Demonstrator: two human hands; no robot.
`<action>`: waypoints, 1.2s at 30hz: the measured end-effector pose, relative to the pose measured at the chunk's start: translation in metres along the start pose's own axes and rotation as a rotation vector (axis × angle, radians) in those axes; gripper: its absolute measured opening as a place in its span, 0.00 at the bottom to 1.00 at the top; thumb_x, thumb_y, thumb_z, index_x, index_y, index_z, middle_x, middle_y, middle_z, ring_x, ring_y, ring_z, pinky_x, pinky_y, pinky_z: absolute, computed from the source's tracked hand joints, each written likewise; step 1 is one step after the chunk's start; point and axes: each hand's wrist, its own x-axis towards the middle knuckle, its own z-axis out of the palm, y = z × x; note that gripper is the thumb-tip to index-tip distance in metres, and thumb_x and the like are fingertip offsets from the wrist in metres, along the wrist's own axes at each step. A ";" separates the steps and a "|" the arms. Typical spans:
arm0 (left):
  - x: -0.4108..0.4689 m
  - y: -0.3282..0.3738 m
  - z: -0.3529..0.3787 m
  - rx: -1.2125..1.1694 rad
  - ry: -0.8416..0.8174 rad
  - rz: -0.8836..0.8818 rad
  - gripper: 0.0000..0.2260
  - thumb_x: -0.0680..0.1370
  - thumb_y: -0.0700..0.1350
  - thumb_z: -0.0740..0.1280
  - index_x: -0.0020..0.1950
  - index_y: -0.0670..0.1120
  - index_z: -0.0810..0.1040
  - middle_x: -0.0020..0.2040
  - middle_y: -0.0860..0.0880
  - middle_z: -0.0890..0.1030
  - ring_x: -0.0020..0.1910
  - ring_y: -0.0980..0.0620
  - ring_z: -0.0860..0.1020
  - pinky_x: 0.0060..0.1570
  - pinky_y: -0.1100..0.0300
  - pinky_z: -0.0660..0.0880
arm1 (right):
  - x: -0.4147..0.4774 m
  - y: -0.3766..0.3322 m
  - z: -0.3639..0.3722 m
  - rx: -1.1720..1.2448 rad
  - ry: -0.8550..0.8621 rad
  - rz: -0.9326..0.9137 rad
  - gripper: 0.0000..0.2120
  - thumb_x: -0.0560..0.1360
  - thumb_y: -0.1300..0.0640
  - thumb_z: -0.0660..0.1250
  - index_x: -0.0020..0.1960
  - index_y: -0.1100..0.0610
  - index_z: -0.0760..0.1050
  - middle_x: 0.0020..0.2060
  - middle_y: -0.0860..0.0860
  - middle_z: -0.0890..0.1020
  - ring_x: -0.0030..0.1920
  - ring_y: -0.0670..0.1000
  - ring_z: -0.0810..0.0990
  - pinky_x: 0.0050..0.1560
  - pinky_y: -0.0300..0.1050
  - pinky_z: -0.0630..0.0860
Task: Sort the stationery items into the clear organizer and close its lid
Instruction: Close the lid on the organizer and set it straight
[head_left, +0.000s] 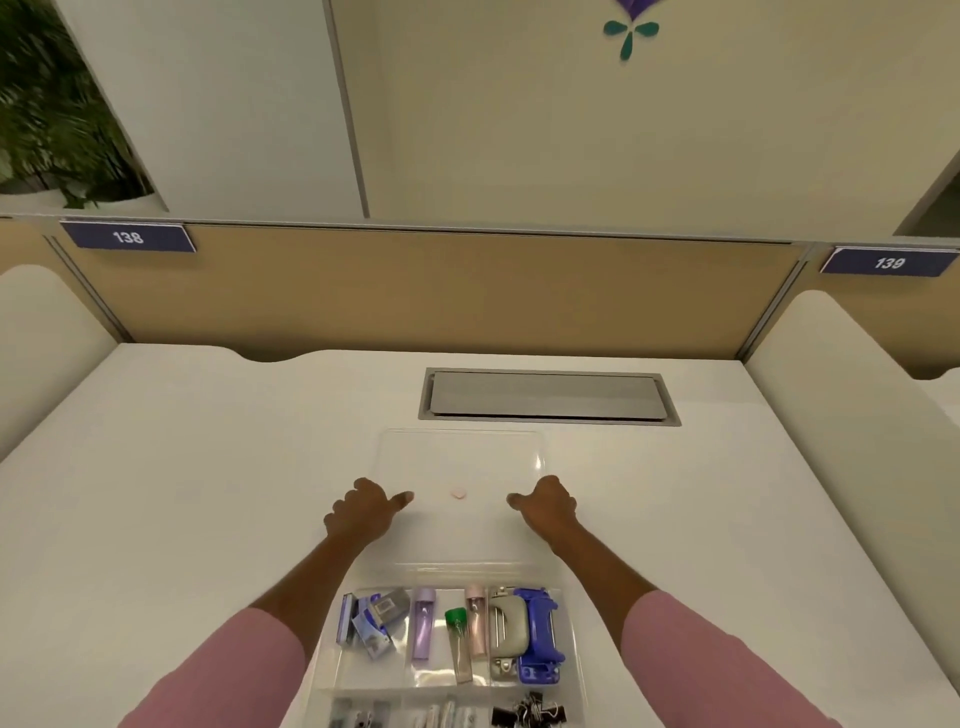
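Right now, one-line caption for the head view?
Left hand and right hand hold the open clear lid by its sides, behind the stationery-filled organizer on a white desk.

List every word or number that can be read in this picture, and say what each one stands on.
"138": white numerals on the dark blue rectangular plate at the left end of the tan desk partition.
"139": white numerals on the matching dark blue plate at the right end.
Print on the small blue-and-grey box in the clear plastic organizer: too blurred to read.
No other text is legible.
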 end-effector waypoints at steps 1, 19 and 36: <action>0.002 0.000 0.002 -0.029 -0.004 -0.019 0.36 0.73 0.68 0.61 0.65 0.39 0.66 0.61 0.40 0.75 0.60 0.40 0.74 0.60 0.48 0.71 | 0.002 -0.001 0.002 0.014 0.005 0.018 0.19 0.72 0.50 0.71 0.52 0.62 0.69 0.46 0.56 0.76 0.59 0.61 0.74 0.57 0.52 0.74; 0.005 0.015 -0.011 -0.625 0.042 -0.162 0.27 0.76 0.49 0.67 0.68 0.36 0.63 0.68 0.38 0.68 0.66 0.36 0.68 0.62 0.45 0.69 | 0.002 -0.022 -0.003 0.324 0.163 0.294 0.34 0.71 0.48 0.69 0.68 0.63 0.60 0.66 0.60 0.68 0.66 0.62 0.65 0.61 0.57 0.68; -0.011 0.023 0.001 -0.663 -0.095 -0.175 0.09 0.75 0.36 0.67 0.53 0.36 0.72 0.53 0.38 0.72 0.47 0.41 0.74 0.45 0.54 0.72 | -0.018 0.017 -0.004 -0.215 0.273 0.264 0.22 0.70 0.49 0.65 0.59 0.60 0.66 0.66 0.61 0.65 0.66 0.63 0.63 0.67 0.56 0.65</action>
